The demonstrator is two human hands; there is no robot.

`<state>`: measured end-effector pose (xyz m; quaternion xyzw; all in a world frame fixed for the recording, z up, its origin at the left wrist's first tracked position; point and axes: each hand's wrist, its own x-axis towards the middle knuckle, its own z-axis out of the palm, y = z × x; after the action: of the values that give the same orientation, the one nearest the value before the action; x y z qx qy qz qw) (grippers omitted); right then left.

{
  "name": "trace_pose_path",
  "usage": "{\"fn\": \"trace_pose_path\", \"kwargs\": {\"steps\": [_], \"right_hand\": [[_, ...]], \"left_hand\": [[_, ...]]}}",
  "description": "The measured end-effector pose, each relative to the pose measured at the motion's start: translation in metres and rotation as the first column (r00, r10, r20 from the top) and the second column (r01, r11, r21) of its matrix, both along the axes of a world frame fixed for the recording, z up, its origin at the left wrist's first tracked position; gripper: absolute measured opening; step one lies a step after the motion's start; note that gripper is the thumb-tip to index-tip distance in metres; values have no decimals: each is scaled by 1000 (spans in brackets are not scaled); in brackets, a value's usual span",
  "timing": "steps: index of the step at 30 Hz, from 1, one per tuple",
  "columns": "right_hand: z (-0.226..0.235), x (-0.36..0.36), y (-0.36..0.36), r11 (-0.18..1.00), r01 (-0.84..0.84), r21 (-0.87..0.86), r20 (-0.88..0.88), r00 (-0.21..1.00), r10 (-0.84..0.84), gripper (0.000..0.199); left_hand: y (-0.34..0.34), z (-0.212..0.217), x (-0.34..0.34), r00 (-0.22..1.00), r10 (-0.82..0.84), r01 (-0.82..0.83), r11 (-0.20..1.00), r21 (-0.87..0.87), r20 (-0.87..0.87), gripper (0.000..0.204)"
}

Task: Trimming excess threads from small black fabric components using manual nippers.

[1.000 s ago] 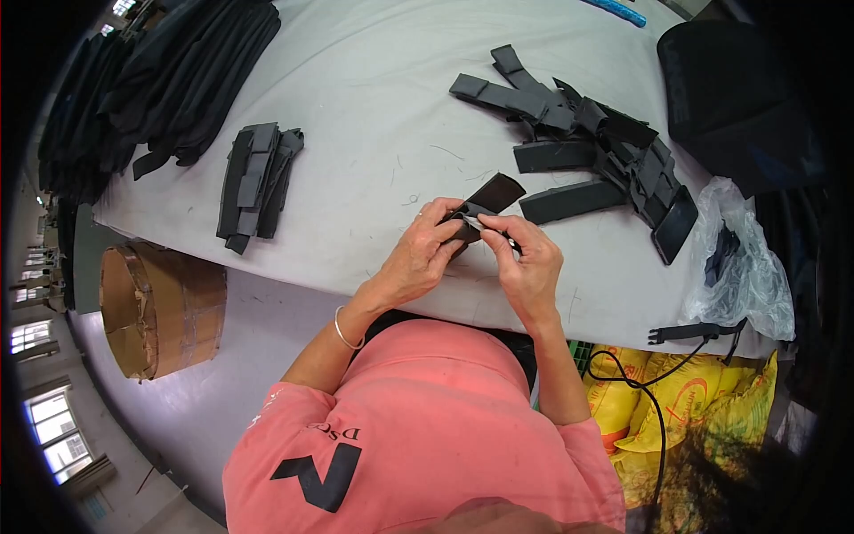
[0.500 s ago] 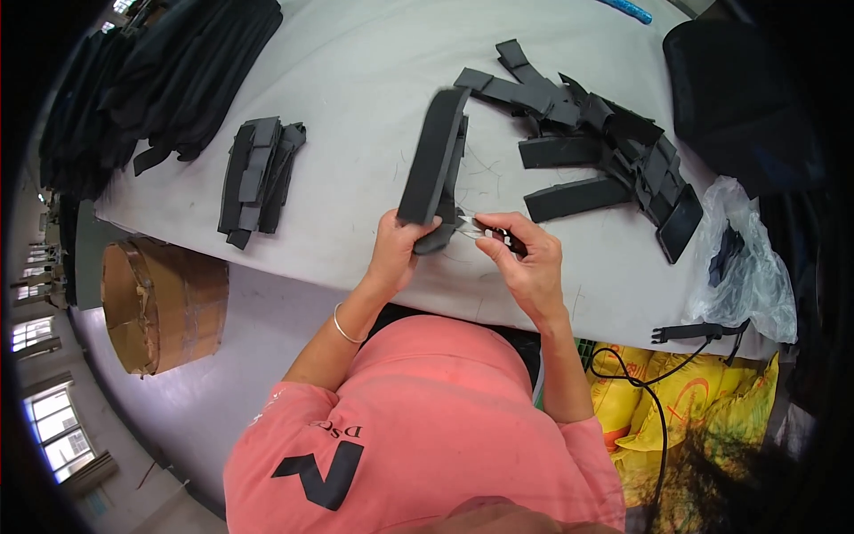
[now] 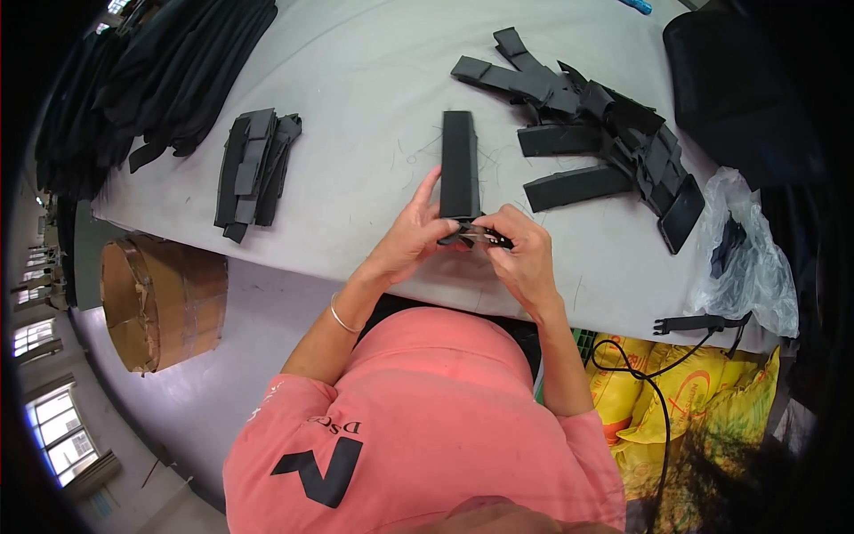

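A black padded fabric strap (image 3: 459, 165) stretches away from me over the pale table. Its near end is gripped by my left hand (image 3: 409, 236), thumb on top and one finger along the strap's side. My right hand (image 3: 525, 254) is closed around small dark-handled thread snips (image 3: 494, 238). Their metal blades lie against the strap's near end, close to my left thumb; whether they cut anything is too small to see. Loose dark thread bits are scattered on the cloth around the strap.
A jumbled heap of black straps (image 3: 623, 147) lies right, a neater bundle (image 3: 253, 169) left. Dark fabric pieces (image 3: 178, 80) are piled far left. A clear plastic bag (image 3: 747, 267) and black buckle strap (image 3: 689, 324) are near the right edge. A cardboard box (image 3: 169, 303) stands below left.
The strap has come down from a raised, tilted position and now points straight away from me. My left hand has shifted its hold, and the snips have moved in against the strap's end.
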<state>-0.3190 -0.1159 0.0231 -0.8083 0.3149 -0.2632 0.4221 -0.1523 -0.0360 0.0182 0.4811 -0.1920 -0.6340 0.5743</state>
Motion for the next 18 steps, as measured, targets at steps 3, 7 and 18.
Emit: {"fn": "trace_pose_path", "kwargs": {"steps": [3,7,18], "right_hand": [[-1,2,0,995,-10,103,104,995,-1,23],[3,7,-3,956,-5,293,209,976,-58,7],[-22,13,-8,870,102,482,230,944,-238,7]], "left_hand": [[-5,-6,8,997,59,-60,998,-15,-50,68],[-7,-17,8,998,25,-17,990,-137,63,57],[-9,-10,1,1000,9,-6,995,-97,28,36]]}}
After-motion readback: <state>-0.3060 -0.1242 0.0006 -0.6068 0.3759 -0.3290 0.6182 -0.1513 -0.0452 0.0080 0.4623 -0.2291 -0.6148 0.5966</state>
